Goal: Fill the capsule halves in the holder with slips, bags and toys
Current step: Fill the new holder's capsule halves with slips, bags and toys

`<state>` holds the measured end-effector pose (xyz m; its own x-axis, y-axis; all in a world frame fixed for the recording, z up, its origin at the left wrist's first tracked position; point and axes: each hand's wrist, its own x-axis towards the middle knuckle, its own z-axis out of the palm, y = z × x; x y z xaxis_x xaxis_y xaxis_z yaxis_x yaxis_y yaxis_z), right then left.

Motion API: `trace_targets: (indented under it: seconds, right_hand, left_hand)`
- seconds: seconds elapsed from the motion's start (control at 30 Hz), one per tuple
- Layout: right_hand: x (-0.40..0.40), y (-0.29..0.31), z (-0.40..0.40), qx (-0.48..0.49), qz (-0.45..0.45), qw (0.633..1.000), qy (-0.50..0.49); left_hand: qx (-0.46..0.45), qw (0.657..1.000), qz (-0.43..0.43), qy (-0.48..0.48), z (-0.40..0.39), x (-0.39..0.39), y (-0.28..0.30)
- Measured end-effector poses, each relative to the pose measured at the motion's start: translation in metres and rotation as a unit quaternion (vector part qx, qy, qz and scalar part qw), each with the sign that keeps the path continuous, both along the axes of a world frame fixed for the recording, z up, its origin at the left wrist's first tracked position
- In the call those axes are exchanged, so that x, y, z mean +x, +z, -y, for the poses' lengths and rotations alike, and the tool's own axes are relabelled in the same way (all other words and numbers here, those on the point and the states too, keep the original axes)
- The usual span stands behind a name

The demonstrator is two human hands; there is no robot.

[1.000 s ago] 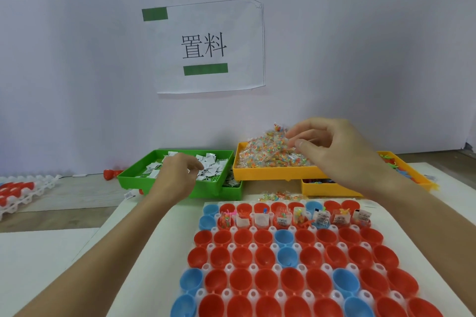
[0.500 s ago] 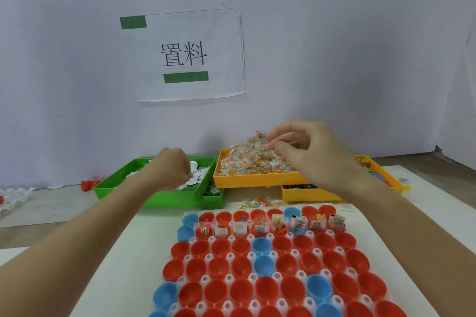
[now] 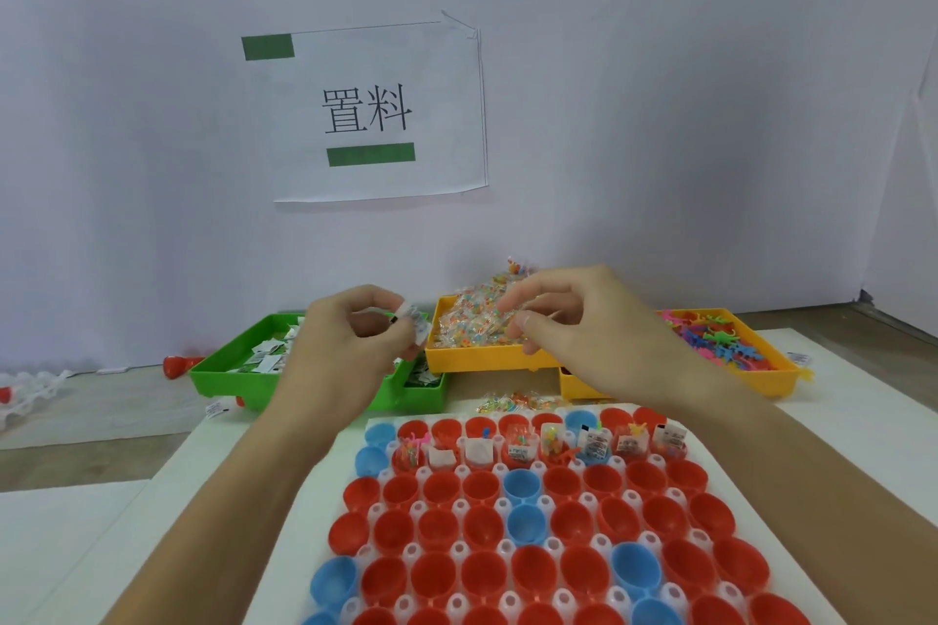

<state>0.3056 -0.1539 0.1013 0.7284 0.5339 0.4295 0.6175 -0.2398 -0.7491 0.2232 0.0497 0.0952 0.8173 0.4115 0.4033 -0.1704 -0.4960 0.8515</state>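
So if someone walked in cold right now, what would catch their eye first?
Probably the holder in front, packed with red and blue capsule halves, only its far rows filled. Next, both hands raised over the trays behind it: the left hand pinches white slips above the green tray, and the right hand pinches a clear bag over the heaped yellow tray. The paper sign on the wall stands out too.

Glossy plastic capsule halves (image 3: 528,574)
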Motion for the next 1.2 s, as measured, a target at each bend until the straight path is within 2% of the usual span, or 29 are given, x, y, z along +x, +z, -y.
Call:
trace_targets:
  seconds: [0.1,0.2,0.3,0.57,0.83,1.03,1.2]
  right_hand:
    - [-0.006,-0.003,-0.006,-0.005,-0.012,1.0,0.02]
    - [-0.012,-0.005,-0.009,-0.015,-0.057,0.994,0.089]
    - [-0.017,-0.005,-0.01,0.01,-0.08,0.989,0.127]
    - [-0.016,-0.003,-0.009,0.019,-0.077,0.995,0.056]
    - [-0.016,-0.005,-0.011,-0.006,-0.053,0.999,0.008]
    - [-0.017,-0.003,-0.009,-0.023,-0.022,0.999,0.008]
    - [-0.02,-0.001,-0.01,-0.019,0.052,0.998,-0.014]
  left_hand:
    - [-0.024,0.998,-0.011,-0.062,0.013,-0.004,0.003]
    - [-0.016,0.993,-0.019,-0.113,0.022,-0.008,0.004]
    - [-0.015,0.991,-0.024,-0.133,0.028,-0.012,0.001]
    - [0.008,0.995,-0.044,-0.093,0.033,-0.01,-0.001]
    - [0.004,0.992,-0.082,-0.1,0.031,-0.013,0.002]
    - [-0.031,0.987,-0.101,-0.125,0.03,-0.014,0.001]
    - [-0.125,0.975,-0.125,-0.137,0.031,-0.011,0.003]
